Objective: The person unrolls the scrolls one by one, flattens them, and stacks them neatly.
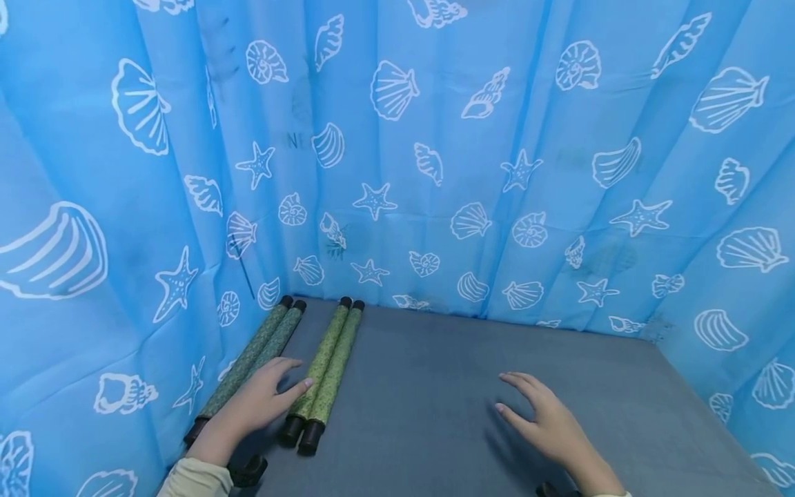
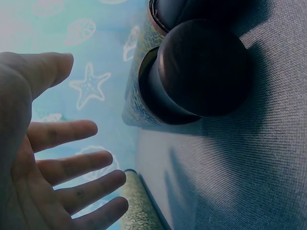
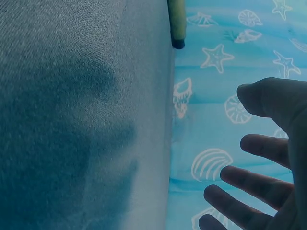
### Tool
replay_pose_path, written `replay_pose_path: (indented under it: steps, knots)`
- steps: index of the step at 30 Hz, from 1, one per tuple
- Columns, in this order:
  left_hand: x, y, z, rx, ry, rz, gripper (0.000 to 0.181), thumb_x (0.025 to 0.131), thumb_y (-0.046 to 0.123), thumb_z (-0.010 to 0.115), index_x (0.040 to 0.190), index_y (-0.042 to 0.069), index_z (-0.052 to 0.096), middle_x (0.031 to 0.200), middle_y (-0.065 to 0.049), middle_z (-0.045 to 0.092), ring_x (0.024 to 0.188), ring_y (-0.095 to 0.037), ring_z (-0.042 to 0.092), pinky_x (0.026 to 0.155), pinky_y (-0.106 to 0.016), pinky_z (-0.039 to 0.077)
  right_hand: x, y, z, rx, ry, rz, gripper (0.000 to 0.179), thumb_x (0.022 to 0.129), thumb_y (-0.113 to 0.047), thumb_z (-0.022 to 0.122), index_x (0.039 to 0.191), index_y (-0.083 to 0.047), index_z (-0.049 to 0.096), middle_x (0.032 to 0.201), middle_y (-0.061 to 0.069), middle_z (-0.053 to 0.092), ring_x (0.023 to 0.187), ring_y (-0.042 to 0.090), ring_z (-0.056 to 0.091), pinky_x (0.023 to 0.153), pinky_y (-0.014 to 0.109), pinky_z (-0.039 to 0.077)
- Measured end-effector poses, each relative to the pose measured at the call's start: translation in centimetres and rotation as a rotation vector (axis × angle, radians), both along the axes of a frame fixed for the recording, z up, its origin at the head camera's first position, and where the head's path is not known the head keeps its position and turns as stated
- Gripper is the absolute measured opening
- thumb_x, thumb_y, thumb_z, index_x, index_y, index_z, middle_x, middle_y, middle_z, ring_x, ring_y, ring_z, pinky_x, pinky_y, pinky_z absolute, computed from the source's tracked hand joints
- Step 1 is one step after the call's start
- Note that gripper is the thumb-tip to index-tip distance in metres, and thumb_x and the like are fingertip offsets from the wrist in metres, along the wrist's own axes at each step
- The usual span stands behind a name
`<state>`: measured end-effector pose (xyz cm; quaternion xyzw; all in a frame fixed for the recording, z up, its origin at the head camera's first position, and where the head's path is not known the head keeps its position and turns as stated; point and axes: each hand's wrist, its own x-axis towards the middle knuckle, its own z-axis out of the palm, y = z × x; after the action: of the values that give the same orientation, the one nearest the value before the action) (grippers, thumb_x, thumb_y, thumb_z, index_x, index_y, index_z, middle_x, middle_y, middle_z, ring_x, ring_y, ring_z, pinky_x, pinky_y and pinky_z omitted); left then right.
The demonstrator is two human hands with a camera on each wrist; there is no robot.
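Observation:
Two light green rolls with black end knobs (image 1: 338, 366), which look like rolled scrolls, lie side by side on the left of the table. A pair of darker green rolls (image 1: 239, 369) of the same form lies further left, along the curtain. My left hand (image 1: 263, 397) is above the rolls, fingers spread, its thumb overlapping a light green roll in the head view. The left wrist view shows that hand (image 2: 62, 167) holding nothing, beside a large black end knob (image 2: 206, 67). Over the grey cloth to the right, my right hand (image 1: 549, 421) hovers with parted fingers and an empty palm.
A grey cloth-covered table (image 1: 428, 386) lies below both hands. Blue curtains (image 1: 422, 172) printed with white seashells and starfish hang behind it and along both sides. In the right wrist view a green roll end (image 3: 177, 24) shows at the top.

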<state>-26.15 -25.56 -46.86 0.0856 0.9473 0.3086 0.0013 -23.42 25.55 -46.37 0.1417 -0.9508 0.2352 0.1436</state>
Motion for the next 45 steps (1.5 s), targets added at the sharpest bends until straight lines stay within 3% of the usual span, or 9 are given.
replay_pose_path:
  steps: [11,27,45]
  knots:
    - [0.0,-0.2,-0.4,0.018,0.0,0.001,0.069,0.105,0.057,0.06,0.151,0.005,0.057,0.152,-0.019,0.058,0.139,-0.044,0.056,0.111,-0.065,0.047,-0.6,-2.1,0.1,-0.013,0.015,0.036,0.049,0.098,-0.041,0.077,0.141,-0.018,0.068,0.143,0.008,0.066,0.132,0.036,0.064,0.102,0.063,0.054]
    - [0.1,0.0,-0.9,0.051,-0.017,0.0,0.066,0.105,0.057,0.06,0.15,0.007,0.059,0.151,-0.017,0.059,0.138,-0.042,0.058,0.11,-0.064,0.049,-1.4,-5.5,0.3,-0.051,-0.089,0.084,0.05,0.1,-0.048,0.074,0.143,-0.025,0.066,0.148,0.003,0.063,0.139,0.033,0.059,0.109,0.061,0.051]
    - [0.0,0.1,-1.4,0.097,-0.005,0.015,0.062,0.106,0.053,0.06,0.148,0.007,0.061,0.148,-0.017,0.062,0.133,-0.04,0.062,0.109,-0.062,0.05,-2.1,-8.6,-0.5,-0.116,-0.126,0.152,0.045,0.1,-0.042,0.075,0.143,-0.029,0.066,0.147,-0.002,0.063,0.139,0.027,0.06,0.112,0.058,0.05]
